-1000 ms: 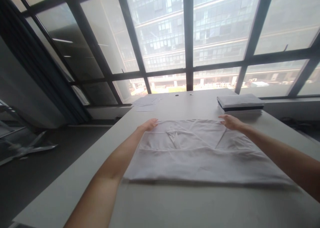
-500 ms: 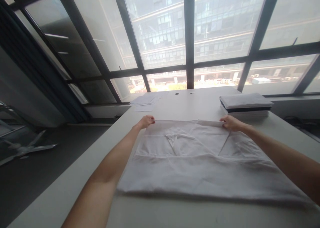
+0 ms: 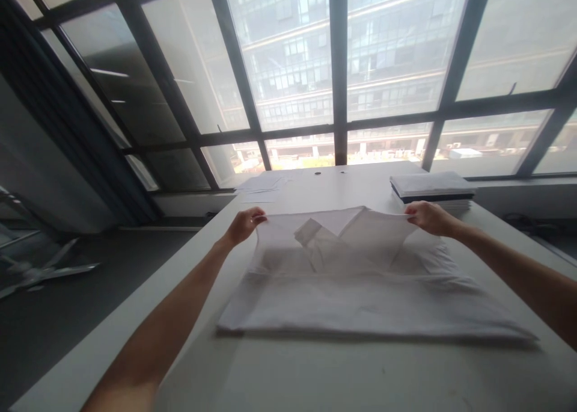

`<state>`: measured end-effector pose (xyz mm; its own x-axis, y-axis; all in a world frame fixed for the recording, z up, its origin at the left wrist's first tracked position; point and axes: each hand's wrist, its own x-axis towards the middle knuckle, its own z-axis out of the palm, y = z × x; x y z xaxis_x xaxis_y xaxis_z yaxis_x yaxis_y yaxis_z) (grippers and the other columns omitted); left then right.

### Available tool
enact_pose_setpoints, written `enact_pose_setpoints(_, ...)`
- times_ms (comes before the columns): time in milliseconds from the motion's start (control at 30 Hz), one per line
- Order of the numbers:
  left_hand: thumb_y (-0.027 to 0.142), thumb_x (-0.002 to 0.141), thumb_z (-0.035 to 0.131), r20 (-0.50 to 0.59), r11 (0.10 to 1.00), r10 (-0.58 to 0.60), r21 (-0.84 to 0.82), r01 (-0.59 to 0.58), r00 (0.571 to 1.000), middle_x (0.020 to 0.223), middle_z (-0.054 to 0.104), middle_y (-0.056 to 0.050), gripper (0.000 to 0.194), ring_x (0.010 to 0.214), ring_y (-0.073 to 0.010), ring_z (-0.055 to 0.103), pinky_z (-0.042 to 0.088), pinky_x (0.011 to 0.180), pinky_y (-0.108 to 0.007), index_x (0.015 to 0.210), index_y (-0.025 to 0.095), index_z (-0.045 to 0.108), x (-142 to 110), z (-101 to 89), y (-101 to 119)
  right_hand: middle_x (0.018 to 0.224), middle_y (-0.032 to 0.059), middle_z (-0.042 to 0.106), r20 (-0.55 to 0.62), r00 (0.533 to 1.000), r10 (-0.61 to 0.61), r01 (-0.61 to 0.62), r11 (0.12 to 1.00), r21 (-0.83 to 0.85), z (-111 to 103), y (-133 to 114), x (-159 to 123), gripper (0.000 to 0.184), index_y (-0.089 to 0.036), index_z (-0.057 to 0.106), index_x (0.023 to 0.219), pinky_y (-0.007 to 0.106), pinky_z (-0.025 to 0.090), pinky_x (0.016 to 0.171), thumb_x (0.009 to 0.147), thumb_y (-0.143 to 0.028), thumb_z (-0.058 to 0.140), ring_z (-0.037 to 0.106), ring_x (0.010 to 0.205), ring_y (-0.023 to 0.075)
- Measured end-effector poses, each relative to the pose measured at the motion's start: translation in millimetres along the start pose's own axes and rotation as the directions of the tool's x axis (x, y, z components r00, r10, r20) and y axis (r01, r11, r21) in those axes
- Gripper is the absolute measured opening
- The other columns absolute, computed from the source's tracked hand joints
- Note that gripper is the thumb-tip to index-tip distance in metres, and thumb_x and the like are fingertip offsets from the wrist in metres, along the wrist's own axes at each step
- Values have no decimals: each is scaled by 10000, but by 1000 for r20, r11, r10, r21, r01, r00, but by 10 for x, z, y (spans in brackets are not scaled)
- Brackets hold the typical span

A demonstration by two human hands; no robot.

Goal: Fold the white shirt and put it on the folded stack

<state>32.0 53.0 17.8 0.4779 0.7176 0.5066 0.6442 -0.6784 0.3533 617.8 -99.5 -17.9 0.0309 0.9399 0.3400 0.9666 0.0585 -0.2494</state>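
A thin white garment (image 3: 342, 298) lies folded across the table in front of me. Its far edge is lifted off the surface and stretched between my hands, with a V-shaped dip along it. My left hand (image 3: 247, 222) pinches the far left corner. On the other side, my right hand (image 3: 428, 218) grips the far right end of that edge, close to a stack of folded cloth. A small rectangular patch or label shows near the middle, and the near part of the garment rests on the tabletop. What kind of garment it is I cannot tell.
The white table (image 3: 288, 376) runs away toward tall windows. At the back right is a stack of folded white cloth (image 3: 428, 184) with a dark layer in it. Paper sheets (image 3: 259, 186) lie at the back left. A metal chair base (image 3: 49, 270) stands on the floor at left.
Both hands have raised the garment's far edge off the table and moved slightly apart, pulling it taut. The near edge has shifted a little away from me.
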Motion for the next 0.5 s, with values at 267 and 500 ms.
enact_pose_setpoints(267, 518, 962, 583, 57, 986, 159, -52, -156, 986, 1139, 761, -71, 392, 1040, -249, 715, 548, 945, -374, 1195, 243, 737, -757, -155, 248, 958, 143, 731, -47, 968, -247, 243, 967, -75, -38, -116, -571, 178, -209, 686, 878, 393, 409, 894, 886, -181, 511, 641, 932, 282)
enact_pose_setpoints(500, 377, 1034, 475, 283, 958, 235, 96, -271, 930, 1106, 775, -32, 324, 1176, -254, 671, 494, 1053, -443, 1101, 295, 782, -1181, 52, 253, 847, 76, 691, 23, 930, -368, 367, 918, -147, 108, -195, -922, 198, -227, 650, 800, 388, 400, 868, 891, -152, 492, 612, 838, 247)
